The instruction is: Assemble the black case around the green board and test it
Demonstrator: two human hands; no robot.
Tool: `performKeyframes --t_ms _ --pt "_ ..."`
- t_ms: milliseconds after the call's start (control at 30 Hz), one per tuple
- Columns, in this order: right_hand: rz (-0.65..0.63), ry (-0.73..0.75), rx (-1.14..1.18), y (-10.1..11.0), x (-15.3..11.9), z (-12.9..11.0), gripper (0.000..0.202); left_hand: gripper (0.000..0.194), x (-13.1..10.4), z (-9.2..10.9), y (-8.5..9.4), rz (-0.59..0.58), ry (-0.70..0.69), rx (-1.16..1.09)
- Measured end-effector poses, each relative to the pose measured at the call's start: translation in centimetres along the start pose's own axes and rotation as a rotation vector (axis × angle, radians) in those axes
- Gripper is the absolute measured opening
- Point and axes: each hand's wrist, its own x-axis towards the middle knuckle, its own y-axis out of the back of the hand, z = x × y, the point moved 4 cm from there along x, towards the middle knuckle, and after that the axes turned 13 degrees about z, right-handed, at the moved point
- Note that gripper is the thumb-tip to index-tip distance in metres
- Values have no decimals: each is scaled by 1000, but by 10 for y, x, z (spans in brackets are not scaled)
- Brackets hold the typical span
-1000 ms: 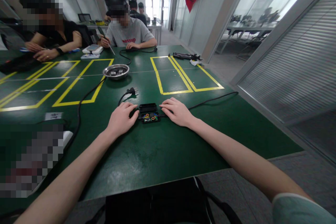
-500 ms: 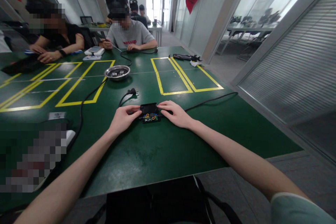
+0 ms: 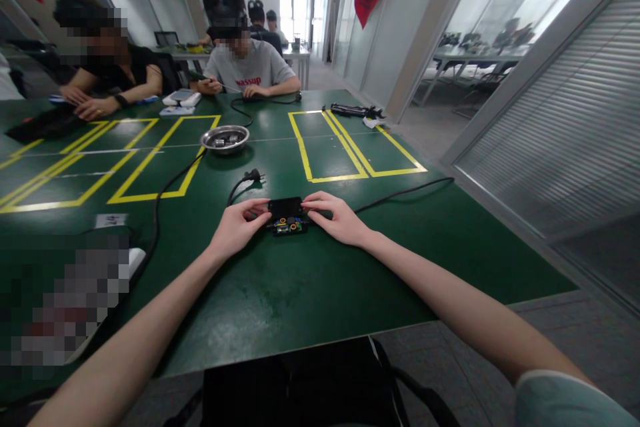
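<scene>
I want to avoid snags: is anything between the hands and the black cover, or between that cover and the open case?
Nothing visible: the left hand and right hand hold the black cover at its ends, and the open case lies just nearer. The plug lies beyond.

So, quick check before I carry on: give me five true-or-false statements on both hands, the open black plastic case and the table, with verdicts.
1. The left hand is at the left side of the black rectangular plastic lid. True.
2. The right hand rests on the round silver metal bowl. False: it is at the lid's right side.
3. The circuit board with orange ring coils is exposed. True.
4. The bowl is empty. False: it holds small metal parts.
5. The black plug with metal pins lies on the green tabletop. True.
</scene>
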Motion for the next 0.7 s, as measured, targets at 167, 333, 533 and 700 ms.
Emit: performKeyframes --t_ms 167,333,533,700 --pt "-5 -4 -11 0 0 1 26 41 0 2 -1 -5 -50 41" --pt "-2 9 -17 0 0 1 25 41 0 0 -2 -2 -47 58" --pt "-3 10 -14 0 0 2 25 40 1 -1 -1 -16 -49 35" --pt "11 -19 27 1 1 -1 22 41 0 2 0 -15 -57 31"
